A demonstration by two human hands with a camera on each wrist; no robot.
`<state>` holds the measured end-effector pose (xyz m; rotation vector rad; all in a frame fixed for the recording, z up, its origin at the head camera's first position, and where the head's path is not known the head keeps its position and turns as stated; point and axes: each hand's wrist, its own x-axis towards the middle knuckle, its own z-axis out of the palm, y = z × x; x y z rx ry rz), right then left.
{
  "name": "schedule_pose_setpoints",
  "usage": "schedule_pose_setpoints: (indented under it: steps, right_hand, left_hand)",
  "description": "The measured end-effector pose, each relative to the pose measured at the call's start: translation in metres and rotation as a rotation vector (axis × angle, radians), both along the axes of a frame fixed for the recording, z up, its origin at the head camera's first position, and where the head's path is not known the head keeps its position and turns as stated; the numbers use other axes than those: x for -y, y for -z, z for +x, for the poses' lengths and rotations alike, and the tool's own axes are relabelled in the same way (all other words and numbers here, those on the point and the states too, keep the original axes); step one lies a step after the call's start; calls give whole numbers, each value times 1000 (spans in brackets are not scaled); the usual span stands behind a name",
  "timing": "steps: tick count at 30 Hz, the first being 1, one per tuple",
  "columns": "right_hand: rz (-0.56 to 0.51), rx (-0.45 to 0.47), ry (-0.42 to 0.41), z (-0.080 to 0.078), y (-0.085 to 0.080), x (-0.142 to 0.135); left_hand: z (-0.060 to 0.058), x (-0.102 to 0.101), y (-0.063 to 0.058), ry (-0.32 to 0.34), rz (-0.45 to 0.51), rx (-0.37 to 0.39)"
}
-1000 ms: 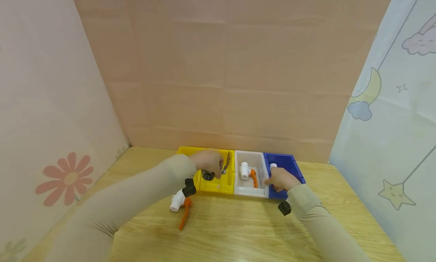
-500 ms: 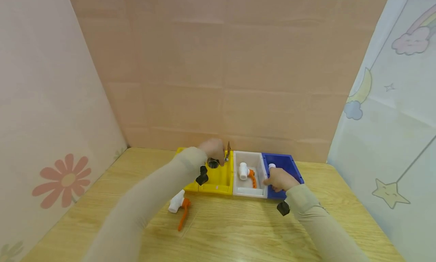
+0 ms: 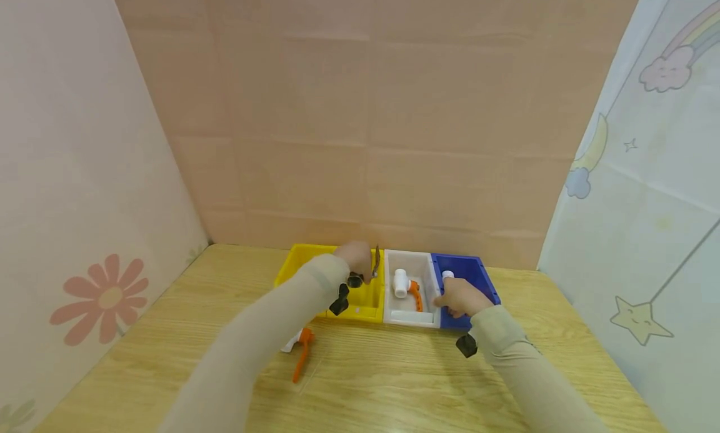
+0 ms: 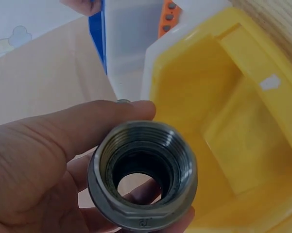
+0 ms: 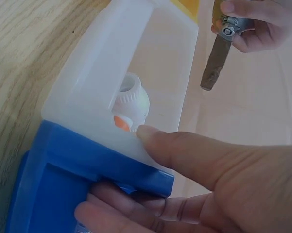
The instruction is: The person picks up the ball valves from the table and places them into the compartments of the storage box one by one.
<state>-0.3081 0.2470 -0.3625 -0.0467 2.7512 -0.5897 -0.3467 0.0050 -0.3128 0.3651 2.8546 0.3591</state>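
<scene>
My left hand (image 3: pixel 357 258) holds a metal ball valve (image 4: pixel 146 221) above the back of the yellow bin (image 3: pixel 368 308). The threaded opening faces the left wrist camera, and its worn lever (image 5: pixel 216 63) sticks out in the right wrist view. My right hand (image 3: pixel 464 295) grips the adjoining walls of two bins, thumb at the white bin (image 5: pixel 82 73) and curled fingers inside the blue bin (image 5: pixel 87 155). A white plastic valve (image 3: pixel 401 283) with an orange handle lies in the white bin. Beside my right hand, a white piece (image 3: pixel 447 274) shows in the blue bin, mostly hidden.
Another valve with an orange handle (image 3: pixel 301 361) lies on the wooden table (image 3: pixel 394 383) in front of the yellow bin, partly covered by my left sleeve. Behind the bins rises a tan backdrop (image 3: pixel 360 139), with patterned sheets at both sides.
My left hand has moved back and slightly right over the yellow bin with the metal valve. Its sleeve now covers more of the valve on the table. My right hand keeps its place.
</scene>
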Motion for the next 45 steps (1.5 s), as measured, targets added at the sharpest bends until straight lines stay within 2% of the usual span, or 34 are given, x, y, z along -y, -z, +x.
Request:
schedule_pose_setpoints:
  steps: [10, 23, 32, 40, 45]
  right_hand:
    - [-7, -6, 3, -1, -1, -1]
    - [-18, -15, -18, -2, -1, 5]
    - [-12, -17, -5, -2, 1, 12]
    - [-11, -15, 8, -4, 3, 18]
    - [-5, -18, 7, -6, 4, 22]
  left_hand:
    - [1, 0, 11, -14, -31, 14]
    - [-8, 5, 30, 12, -5, 51]
    - [-10, 9, 40, -5, -49, 47]
    - [-14, 15, 50, -18, -23, 74]
    - [-19, 16, 59, -42, -27, 63]
